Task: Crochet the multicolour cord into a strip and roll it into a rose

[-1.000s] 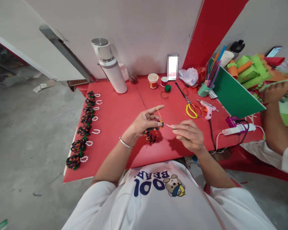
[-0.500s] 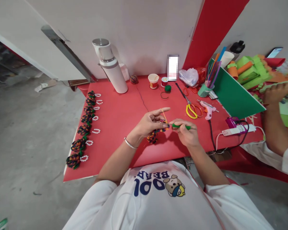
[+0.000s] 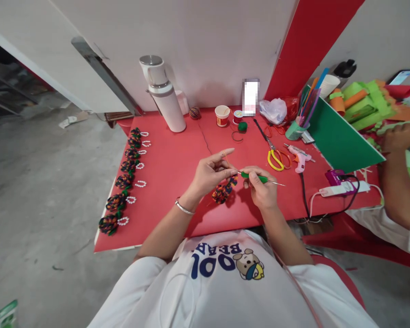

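Note:
My left hand [image 3: 210, 174] pinches a multicoloured crocheted piece [image 3: 223, 192] over the red table [image 3: 171, 168], with its index finger stretched out and orange yarn running over it. A silver bangle sits on that wrist. My right hand [image 3: 261, 189] is closed on a green-handled crochet hook [image 3: 259, 178], whose tip meets the piece beside my left fingers. The hook's metal end sticks out to the right.
A row of several finished crocheted flowers with pearl loops [image 3: 123, 182] lines the table's left edge. A white flask [image 3: 164, 95], paper cup [image 3: 222, 115], yellow scissors [image 3: 275, 157], pink glue gun [image 3: 299, 157] and power strip [image 3: 341, 187] lie behind and right. Another person's arm [image 3: 396, 182] works at far right.
My right hand has come in toward my left hand, bringing the hook's tip to the crocheted piece. The piece now hangs a little lower and further right. The view shifted slightly.

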The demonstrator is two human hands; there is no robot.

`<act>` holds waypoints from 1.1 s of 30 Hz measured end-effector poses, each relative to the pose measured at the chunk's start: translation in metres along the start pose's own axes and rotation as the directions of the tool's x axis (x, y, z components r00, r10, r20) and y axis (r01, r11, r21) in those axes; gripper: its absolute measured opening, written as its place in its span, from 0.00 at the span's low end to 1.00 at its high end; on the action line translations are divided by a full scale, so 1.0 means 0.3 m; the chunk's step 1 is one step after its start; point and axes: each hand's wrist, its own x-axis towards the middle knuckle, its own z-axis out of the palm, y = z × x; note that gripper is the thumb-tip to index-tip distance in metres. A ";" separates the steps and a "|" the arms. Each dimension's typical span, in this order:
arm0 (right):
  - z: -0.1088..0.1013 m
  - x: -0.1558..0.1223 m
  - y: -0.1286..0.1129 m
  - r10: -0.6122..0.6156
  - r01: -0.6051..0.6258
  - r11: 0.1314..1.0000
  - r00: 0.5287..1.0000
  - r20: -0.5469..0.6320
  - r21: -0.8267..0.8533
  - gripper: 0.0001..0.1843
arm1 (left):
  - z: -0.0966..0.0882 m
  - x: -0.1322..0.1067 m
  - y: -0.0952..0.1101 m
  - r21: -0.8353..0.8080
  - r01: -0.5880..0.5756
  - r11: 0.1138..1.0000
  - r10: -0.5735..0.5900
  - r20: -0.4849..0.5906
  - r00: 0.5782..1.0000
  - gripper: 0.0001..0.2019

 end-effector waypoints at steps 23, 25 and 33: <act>-0.056 -0.101 -0.027 0.110 0.171 0.421 0.965 0.237 -0.891 0.15 | -0.050 -0.049 0.013 -0.045 -0.180 0.983 0.143 -0.438 0.888 0.36; -0.126 -0.104 -0.051 0.058 0.127 0.221 0.988 0.143 -0.967 0.17 | -0.061 -0.067 -0.004 -0.075 -0.159 0.984 0.113 -0.426 0.898 0.37; -0.039 -0.116 -0.052 0.055 0.053 0.861 0.979 0.196 -0.507 0.33 | 0.016 -0.132 -0.071 -0.146 -0.046 0.988 0.009 -0.248 0.969 0.45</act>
